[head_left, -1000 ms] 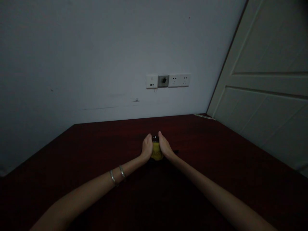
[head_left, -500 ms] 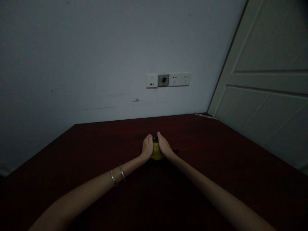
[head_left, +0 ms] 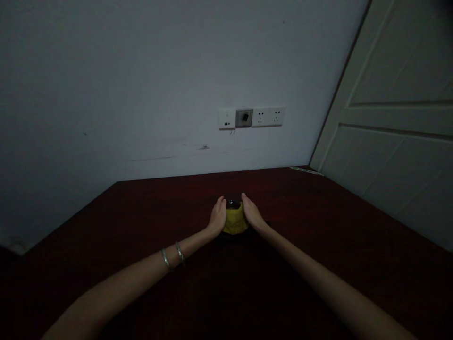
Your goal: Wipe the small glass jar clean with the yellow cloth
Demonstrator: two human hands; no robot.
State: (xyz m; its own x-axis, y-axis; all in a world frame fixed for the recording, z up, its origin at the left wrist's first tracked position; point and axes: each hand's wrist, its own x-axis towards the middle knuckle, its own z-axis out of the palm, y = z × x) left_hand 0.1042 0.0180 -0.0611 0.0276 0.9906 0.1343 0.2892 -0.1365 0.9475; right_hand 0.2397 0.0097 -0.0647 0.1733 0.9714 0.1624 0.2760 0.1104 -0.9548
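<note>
The yellow cloth-like wrap sits on the dark red desk, roughly midway between its left and right edges and set apart from the far edge, which meets the wall. A dark, glossy top pokes out above the yellow on the side toward the wall; what exactly it belongs to is too dim to name.

The left hand lies along the wrap's left side and the right hand along its right, palms facing each other. Placed like that, each palm seems to back up the other, so the thing is probably steadied from both sides and leaves its top and near face uncovered. The visible fingers reach forward, fairly straight and together, with no clenched fist; whether the hidden ones curl around it, or how firmly they press, I cannot tell. Both forearms slant in from the near corners, likely because the thing lies well out in front of the person. Two bangles ring the left forearm, clear of the wrap.

A pale strip lies at the desk's far right corner, beside the panelled door. Wall sockets sit above the far edge.
</note>
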